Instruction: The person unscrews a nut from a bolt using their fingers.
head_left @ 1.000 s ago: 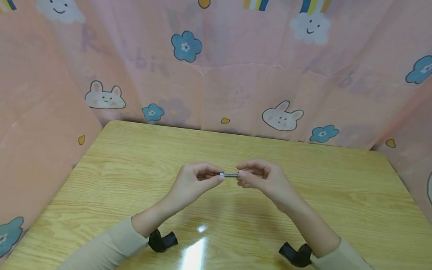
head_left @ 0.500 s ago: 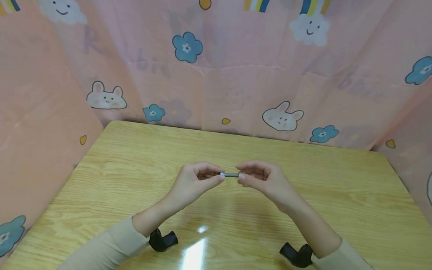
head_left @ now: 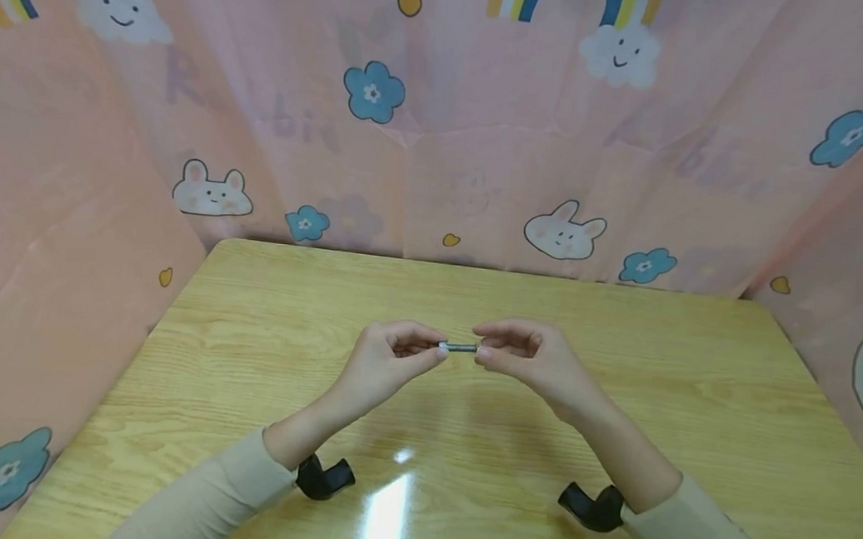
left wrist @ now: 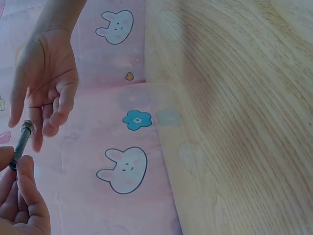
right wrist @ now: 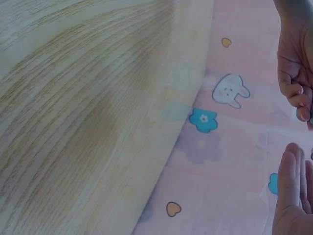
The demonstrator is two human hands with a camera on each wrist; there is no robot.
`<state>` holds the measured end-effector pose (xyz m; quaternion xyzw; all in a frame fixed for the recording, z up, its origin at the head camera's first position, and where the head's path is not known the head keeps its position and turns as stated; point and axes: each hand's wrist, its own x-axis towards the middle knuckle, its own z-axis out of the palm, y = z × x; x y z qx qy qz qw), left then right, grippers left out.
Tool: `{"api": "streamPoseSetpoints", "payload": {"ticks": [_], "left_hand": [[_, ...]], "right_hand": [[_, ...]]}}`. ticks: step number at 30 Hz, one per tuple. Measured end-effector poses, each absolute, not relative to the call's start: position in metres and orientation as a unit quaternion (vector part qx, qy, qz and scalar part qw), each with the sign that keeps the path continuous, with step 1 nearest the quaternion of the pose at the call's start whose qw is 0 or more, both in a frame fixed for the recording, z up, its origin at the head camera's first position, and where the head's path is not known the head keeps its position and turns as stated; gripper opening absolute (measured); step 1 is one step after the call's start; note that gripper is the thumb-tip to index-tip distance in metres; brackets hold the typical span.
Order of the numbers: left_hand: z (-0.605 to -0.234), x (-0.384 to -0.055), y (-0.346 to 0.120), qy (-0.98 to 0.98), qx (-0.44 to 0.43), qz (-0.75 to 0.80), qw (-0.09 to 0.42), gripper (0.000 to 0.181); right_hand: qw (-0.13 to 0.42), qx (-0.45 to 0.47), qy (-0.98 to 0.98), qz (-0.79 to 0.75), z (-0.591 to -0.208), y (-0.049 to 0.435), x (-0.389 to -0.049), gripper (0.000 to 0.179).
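Note:
A silvery bolt lies level between the two hands, above the wooden table. My left hand pinches its head end between thumb and fingers. At the other end sits a nut, clearest in the left wrist view. Around that nut is my right hand, its fingers fairly straight and the thumb a little apart from the metal. In the right wrist view the right hand shows at the lower right edge, with most of the bolt cut off by the frame.
A wooden table with a glossy reflection in front spreads beneath both hands. Pink printed cloth hangs behind it and at the sides. Black curved pieces stick out at both wrists by the beige sleeves.
The right hand's fingertips and thumb shift slightly about the nut end. The left hand keeps its grip on the bolt in the same place.

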<state>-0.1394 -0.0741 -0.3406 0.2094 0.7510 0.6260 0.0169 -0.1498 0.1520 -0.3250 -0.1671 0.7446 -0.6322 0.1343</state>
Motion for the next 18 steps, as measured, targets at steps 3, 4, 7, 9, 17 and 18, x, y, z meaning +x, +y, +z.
{"api": "streamPoseSetpoints", "payload": {"ticks": [3, 4, 7, 9, 17, 18], "left_hand": [[-0.3389, -0.1389, -0.0741, 0.752, 0.212, 0.624, 0.015, 0.019], [-0.3385, -0.1388, -0.0742, 0.752, 0.213, 0.623, 0.014, 0.019], [-0.3380, -0.1386, -0.0746, 0.752, 0.216, 0.622, 0.014, 0.018], [-0.3389, -0.1387, -0.0751, 0.752, 0.216, 0.622, 0.015, 0.018], [-0.3397, -0.1382, -0.0742, 0.750, 0.212, 0.626, 0.015, 0.018], [-0.3394, -0.1381, -0.0741, 0.750, 0.212, 0.626, 0.013, 0.018]], "right_hand": [[0.144, -0.166, 0.744, -0.631, -0.3249, 0.1513, -0.1499, 0.033], [0.144, -0.165, 0.743, -0.632, -0.3249, 0.1514, -0.1500, 0.032], [0.140, -0.166, 0.749, -0.627, -0.3248, 0.1524, -0.1493, 0.031], [0.136, -0.168, 0.750, -0.625, -0.3247, 0.1530, -0.1488, 0.033], [0.145, -0.167, 0.750, -0.624, -0.3244, 0.1519, -0.1494, 0.034], [0.147, -0.164, 0.749, -0.625, -0.3243, 0.1515, -0.1497, 0.032]]}}
